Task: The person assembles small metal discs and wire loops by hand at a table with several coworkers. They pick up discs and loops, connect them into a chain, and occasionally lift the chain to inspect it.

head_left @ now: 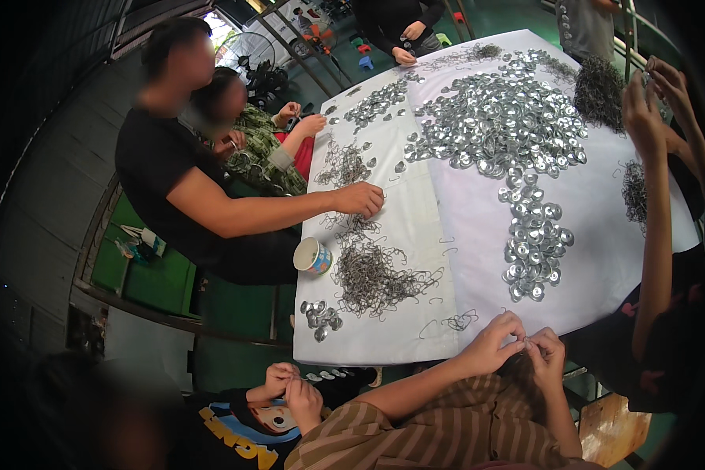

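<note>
My left hand (pixel 492 345) and my right hand (pixel 546 356) meet at the table's near edge, fingertips pinched together. Between them is something small, too hidden to name. Just beyond my left hand lie a few loose wire hooks (pixel 460 319). A strip of shiny metal discs (pixel 534 243) lies on the white tabletop ahead of my hands. It runs back to a large heap of similar discs (pixel 501 117). To the left is a tangled pile of dark wire hooks (pixel 376 280).
A paper cup (pixel 312 256) stands at the left table edge, near a small disc group (pixel 320 319). Co-workers sit or stand around the table; one person's hand (pixel 359 200) reaches over the hooks. More hooks (pixel 599 92) are heaped at the far right.
</note>
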`<state>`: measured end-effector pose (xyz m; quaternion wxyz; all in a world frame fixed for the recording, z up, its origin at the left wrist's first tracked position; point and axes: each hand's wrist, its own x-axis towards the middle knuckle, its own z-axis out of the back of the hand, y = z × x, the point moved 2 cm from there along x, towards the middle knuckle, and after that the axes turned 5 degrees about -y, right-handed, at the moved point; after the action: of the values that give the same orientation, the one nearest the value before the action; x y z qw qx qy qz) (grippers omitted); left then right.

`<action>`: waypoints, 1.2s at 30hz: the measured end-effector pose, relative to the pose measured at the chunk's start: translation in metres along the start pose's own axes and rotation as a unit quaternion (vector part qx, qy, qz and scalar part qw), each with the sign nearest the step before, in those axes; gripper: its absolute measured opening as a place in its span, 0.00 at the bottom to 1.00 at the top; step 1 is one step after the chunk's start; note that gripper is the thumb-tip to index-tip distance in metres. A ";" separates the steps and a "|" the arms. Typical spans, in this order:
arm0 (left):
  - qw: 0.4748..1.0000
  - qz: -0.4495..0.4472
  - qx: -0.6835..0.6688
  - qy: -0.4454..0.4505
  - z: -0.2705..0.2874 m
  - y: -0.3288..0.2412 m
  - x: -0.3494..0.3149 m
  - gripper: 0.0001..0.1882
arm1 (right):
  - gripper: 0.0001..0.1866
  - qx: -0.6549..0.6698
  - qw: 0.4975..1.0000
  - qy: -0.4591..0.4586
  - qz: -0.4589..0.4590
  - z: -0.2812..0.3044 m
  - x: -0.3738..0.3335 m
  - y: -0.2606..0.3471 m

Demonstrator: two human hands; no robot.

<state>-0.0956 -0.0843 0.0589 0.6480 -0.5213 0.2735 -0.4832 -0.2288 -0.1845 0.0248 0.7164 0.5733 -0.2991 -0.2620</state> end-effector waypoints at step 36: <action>0.905 0.172 -0.387 -0.032 -0.032 0.030 -0.021 0.05 | 0.03 -0.181 0.968 -0.110 0.132 0.006 -0.019 0.037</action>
<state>-0.1204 -0.0788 0.0180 0.4769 -0.6913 0.5034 -0.2030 -0.2443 -0.1671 0.0600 0.7992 0.3568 -0.3968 -0.2767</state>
